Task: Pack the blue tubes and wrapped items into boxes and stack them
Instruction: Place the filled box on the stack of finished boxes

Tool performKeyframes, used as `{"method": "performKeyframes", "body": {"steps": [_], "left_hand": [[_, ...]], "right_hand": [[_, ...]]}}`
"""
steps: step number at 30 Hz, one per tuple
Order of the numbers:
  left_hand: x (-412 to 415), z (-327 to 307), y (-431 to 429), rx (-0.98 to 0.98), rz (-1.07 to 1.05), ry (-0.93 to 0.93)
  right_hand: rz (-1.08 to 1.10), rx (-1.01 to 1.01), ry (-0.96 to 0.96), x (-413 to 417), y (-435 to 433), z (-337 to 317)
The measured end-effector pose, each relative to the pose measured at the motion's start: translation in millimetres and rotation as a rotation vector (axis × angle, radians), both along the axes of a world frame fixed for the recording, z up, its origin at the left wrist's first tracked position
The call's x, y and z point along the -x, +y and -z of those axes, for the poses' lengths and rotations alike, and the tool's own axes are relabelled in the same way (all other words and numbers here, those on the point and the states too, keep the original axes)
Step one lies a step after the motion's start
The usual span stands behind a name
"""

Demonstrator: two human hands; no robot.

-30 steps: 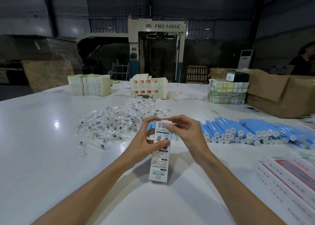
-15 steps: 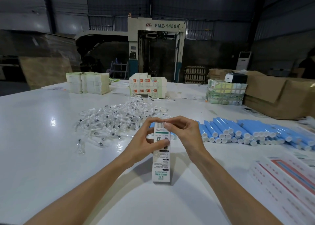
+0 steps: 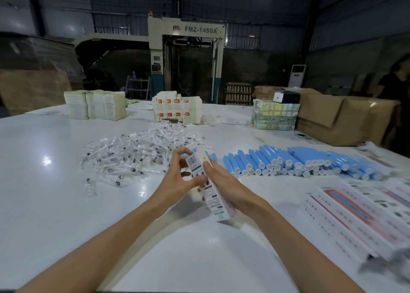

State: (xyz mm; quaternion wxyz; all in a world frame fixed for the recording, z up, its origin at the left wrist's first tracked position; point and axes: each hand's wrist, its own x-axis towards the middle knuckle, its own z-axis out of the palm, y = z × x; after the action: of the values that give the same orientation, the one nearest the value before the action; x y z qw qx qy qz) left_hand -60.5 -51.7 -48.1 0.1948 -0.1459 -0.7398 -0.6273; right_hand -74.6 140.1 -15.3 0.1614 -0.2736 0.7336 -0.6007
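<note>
Contents of the printed box (image 3: 216, 204) are hidden and its end flaps are blurred, the box being held tilted above the white surface (image 3: 55, 204) with left hand (image 3: 177, 181) and right hand (image 3: 230, 188) both curled round it, near loose wrapped items (image 3: 137, 153) and blue tubes (image 3: 288, 161).

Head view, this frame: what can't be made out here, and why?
Head view: what is inside the narrow white printed carton; its walls, the left hand and the right hand gripping it hide that.
Head view: the carton's small print; too blurred.
Head view: the flat pink-and-white printed sheets at right; blurred, cut off by the frame edge.
</note>
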Motion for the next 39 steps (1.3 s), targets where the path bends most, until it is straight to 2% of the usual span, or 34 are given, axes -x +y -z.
{"method": "performKeyframes", "body": {"steps": [3, 9, 11, 17, 22, 26, 30, 32, 35, 39], "left_hand": [[1.1, 6.5, 0.1, 0.183, -0.046, 0.025], [-7.0, 13.7, -6.8, 0.475, -0.110, 0.104], [-8.7, 11.2, -6.6, 0.518, -0.125, 0.130], [-13.0, 11.0, -15.0, 0.642, -0.158, 0.176], [-12.7, 9.0, -25.1, 0.685, -0.189, 0.181], [-14.2, 9.8, -31.3, 0.705, -0.199, 0.165], [-13.4, 11.9, -39.0, 0.706, -0.197, 0.140], [-11.8, 13.0, -41.8, 0.702, -0.195, 0.135], [-7.6, 14.7, -44.3, 0.695, -0.191, 0.128], [-2.4, 14.2, -51.7, 0.743, -0.149, 0.109]], "right_hand": [[0.145, -0.174, 0.156, -8.2, 19.4, 1.6], [0.734, -1.171, 0.647, -26.1, 86.7, 35.8], [0.819, -1.328, 0.717, -30.9, 102.1, 48.8], [0.864, -1.507, 0.768, -33.1, 130.1, 51.3], [0.811, -1.491, 0.748, -40.1, 135.2, 47.9], [0.874, -1.417, 0.879, -43.8, 137.4, 51.7], [0.840, -1.423, 0.842, -44.1, 147.5, 44.9], [0.841, -1.440, 0.732, -44.6, 155.5, 42.3], [0.879, -1.432, 0.681, -38.9, 172.4, 42.8], [0.924, -1.495, 0.849, -27.0, 193.6, 52.9]]}}
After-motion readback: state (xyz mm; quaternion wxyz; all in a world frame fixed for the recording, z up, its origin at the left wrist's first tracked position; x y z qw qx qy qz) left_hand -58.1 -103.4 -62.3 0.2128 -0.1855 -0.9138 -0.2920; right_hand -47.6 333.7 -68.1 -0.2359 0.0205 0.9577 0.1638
